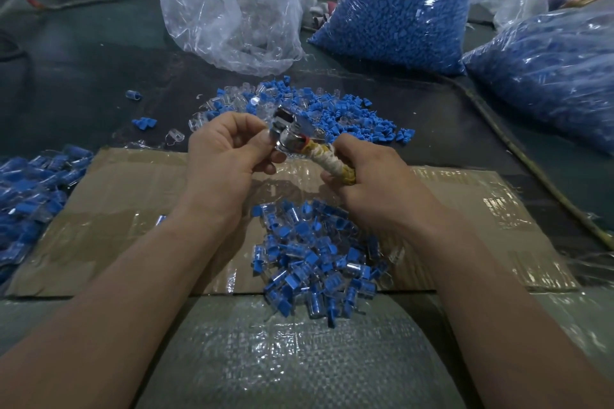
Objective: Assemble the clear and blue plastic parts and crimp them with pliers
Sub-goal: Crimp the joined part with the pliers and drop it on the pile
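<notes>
**Two hands at a pair of pliers, above piles of blue and clear parts**

The left hand's fingers (262, 135) were curled, pinching at the metal head of the pliers (292, 138). Any part between them was too small to make out. The right hand (372, 176) gripped the cord-wrapped handles. The tool's long axis ran from lower right up to the left, with its head toward the left hand (226, 156). Assembled clear-and-blue parts (315, 256) lay heaped on taped cardboard (116, 209) below both wrists. Loose parts (332, 109) lay beyond on the counter (83, 60).
</notes>
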A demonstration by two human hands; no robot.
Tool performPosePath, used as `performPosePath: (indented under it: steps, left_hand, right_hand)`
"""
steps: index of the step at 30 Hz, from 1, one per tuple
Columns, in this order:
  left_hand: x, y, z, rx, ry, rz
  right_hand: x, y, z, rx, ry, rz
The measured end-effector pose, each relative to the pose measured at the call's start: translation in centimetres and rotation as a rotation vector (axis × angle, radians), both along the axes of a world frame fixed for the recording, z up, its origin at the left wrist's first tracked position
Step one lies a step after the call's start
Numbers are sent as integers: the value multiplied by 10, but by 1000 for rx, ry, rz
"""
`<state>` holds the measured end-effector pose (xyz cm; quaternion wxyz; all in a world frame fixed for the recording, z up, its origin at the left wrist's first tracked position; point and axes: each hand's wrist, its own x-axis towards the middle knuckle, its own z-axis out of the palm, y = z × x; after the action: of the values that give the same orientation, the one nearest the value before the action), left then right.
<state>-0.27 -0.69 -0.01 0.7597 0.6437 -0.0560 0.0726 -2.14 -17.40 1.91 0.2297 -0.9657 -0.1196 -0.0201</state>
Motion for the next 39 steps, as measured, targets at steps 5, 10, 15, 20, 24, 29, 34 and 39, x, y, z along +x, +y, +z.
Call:
performPosePath:
  steps: [5,10,15,20,24,29,34,39]
  left_hand:
    - [0,1,0,-3,5,2]
    - [3,2,1,17,23,-5]
    - [6,16,5,-11,129,-51]
    - [8,28,5,128,223,-346]
    - [10,35,6,288,207,-589]
    - [11,39,5,374,184,-700]
    - [9,38,6,354,185,-731]
    - [10,35,8,215,237,-499]
  right_hand:
    - [2,0,-3,-9,-35,6]
    - [5,-3,-5,23,-66,28]
    - [10,-13,-5,110,-95,-61]
    - [15,-29,-4,1,-34,-145]
    - [17,-36,-3,-64,56,-165]
    - [18,-36,-3,-115,90,-160]
    - [20,-37,-4,-167,111,-153]
    - [19,-41,-1,-169,119,-149]
